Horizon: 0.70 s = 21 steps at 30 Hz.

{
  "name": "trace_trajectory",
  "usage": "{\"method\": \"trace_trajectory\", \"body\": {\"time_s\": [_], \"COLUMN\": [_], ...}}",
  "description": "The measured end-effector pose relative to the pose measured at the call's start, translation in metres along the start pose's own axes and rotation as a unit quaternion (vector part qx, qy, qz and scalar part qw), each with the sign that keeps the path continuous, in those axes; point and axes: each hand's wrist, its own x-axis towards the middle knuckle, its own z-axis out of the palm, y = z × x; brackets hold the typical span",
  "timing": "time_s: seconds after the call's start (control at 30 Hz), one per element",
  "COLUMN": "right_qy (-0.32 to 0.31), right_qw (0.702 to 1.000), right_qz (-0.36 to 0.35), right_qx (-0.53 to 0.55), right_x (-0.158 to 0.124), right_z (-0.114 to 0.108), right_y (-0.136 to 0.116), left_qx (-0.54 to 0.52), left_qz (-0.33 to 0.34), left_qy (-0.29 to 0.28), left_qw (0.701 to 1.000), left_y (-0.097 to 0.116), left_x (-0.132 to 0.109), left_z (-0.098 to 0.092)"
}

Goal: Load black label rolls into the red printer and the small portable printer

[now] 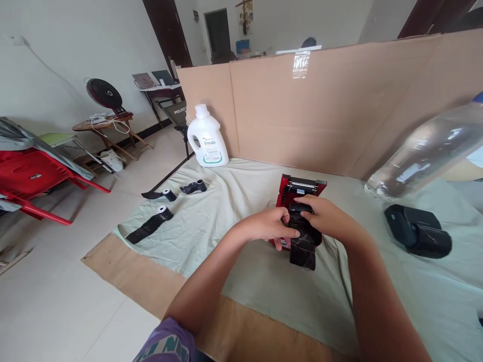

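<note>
A small red and black device (302,186) stands on the pale green cloth with its lid raised. In front of the lid, over the device's body, is a black roll (301,208), its loose strip hanging down over the front edge. My right hand (323,215) has its fingers closed on the top and right side of the roll. From the left, my left hand (272,226) pinches the edge of the black strip with thumb and finger, its other fingers against the device's side. The inside of the device is mostly hidden by both hands.
Several black rolls with loose strips, one of them here (165,212), lie at the left on the cloth (211,211). A white jug (208,138) stands before the cardboard wall (294,110). A large plastic-wrapped bottle (422,151) and a black device (417,230) are at the right.
</note>
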Motion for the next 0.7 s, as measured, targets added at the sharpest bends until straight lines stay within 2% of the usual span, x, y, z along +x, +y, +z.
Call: {"method": "trace_trajectory", "body": {"time_s": [0.17,0.27,0.4,0.5,0.6,0.7], "right_qy": [-0.019,-0.029,-0.043,-0.044,-0.041,-0.014], "right_qw": [0.999,0.997,0.993,0.996,0.998,0.994], "right_qz": [0.006,0.030,0.065,0.053,0.048,0.109], "right_qx": [-0.042,-0.072,-0.089,-0.056,0.001,0.009], "right_x": [0.009,0.017,0.024,0.019,0.006,-0.006], "right_z": [0.018,0.026,0.030,0.022,0.001,-0.021], "right_y": [0.002,0.000,-0.005,-0.005,-0.001,0.007], "left_qx": [0.017,0.096,0.218,0.318,0.412,0.473], "left_qz": [0.035,0.029,0.042,0.079,0.098,0.109], "left_qy": [0.015,0.032,0.068,0.061,0.077,0.106], "left_qw": [0.999,0.994,0.973,0.943,0.902,0.868], "left_y": [-0.004,-0.003,0.003,0.005,0.005,0.007], "left_x": [-0.003,-0.009,-0.020,-0.023,-0.022,-0.020], "left_z": [-0.001,-0.003,-0.002,0.002,0.009,0.018]}}
